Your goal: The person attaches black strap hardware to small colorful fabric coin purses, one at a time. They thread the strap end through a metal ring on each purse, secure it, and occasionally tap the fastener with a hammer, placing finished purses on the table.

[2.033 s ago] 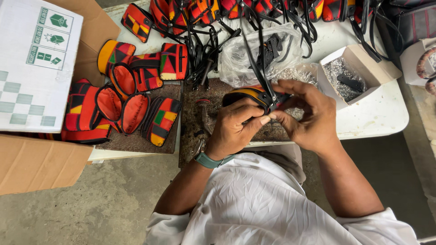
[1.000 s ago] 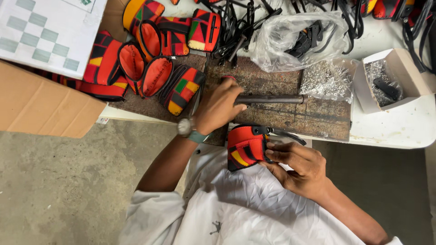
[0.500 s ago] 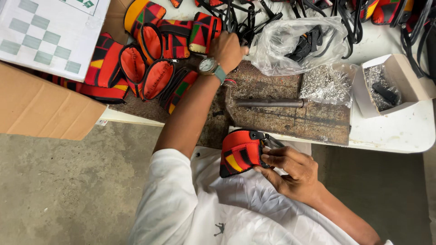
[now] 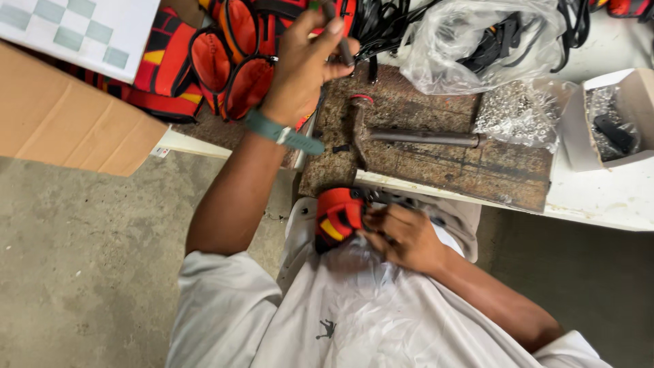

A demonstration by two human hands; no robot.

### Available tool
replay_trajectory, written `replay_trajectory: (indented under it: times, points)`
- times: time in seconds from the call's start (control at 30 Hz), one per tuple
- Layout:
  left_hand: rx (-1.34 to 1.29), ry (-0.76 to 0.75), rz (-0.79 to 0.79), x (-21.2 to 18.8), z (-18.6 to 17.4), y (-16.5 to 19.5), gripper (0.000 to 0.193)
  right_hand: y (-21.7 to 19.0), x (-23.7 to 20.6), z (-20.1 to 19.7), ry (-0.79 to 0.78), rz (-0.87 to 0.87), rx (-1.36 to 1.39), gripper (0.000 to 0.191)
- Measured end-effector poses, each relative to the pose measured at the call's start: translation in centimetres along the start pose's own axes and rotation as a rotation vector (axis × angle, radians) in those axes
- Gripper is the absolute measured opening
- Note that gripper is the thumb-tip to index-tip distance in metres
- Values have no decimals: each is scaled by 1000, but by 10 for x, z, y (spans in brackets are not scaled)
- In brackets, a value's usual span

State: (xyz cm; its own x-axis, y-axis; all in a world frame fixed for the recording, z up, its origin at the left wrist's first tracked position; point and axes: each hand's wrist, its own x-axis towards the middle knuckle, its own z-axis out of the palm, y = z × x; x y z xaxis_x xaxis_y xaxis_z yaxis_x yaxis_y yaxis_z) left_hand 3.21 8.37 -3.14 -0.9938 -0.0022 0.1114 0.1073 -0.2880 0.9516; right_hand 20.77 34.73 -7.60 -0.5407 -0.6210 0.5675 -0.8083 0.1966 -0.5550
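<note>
My left hand [image 4: 306, 65], with a green watch band on the wrist, is stretched out over the pile of red, yellow and black fabric pouches [image 4: 218, 65]. Its fingers pinch a thin dark piece [image 4: 343, 41] that looks like a strap end. My right hand [image 4: 403, 237] stays low against my lap, gripping a red pouch with yellow and black patches [image 4: 337, 215] just below the table edge. A hammer [image 4: 422, 138] lies untouched on the rusty metal plate [image 4: 436, 170] between my hands.
A clear plastic bag of black straps [image 4: 477, 37] sits behind the plate. A heap of small silver rivets [image 4: 518, 109] and a small white box [image 4: 579, 146] holding dark parts lie to the right. A cardboard box [image 4: 75, 123] stands at the left, above the concrete floor.
My left hand let go of the hammer and reached forward to the pouch pile, where it picked up a thin dark piece. My right hand lowered the red pouch to my lap.
</note>
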Motion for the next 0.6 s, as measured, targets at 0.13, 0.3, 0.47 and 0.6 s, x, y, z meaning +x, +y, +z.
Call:
replay_trajectory:
  times: [0.13, 0.3, 0.47, 0.6]
  points:
    - [-268, -65, -77, -72, -36, 28, 29, 24, 5, 32, -33, -9, -111, 22]
    - [148, -37, 110, -159, -25, 13, 36, 27, -2, 42, -54, 26, -85, 23]
    - [246, 4, 56, -200, 1, -41, 20, 22, -1, 39, -84, 78, -75, 23]
    - [561, -8, 87, -201, 3, -55, 15, 24, 2, 39, -113, 89, -89, 24]
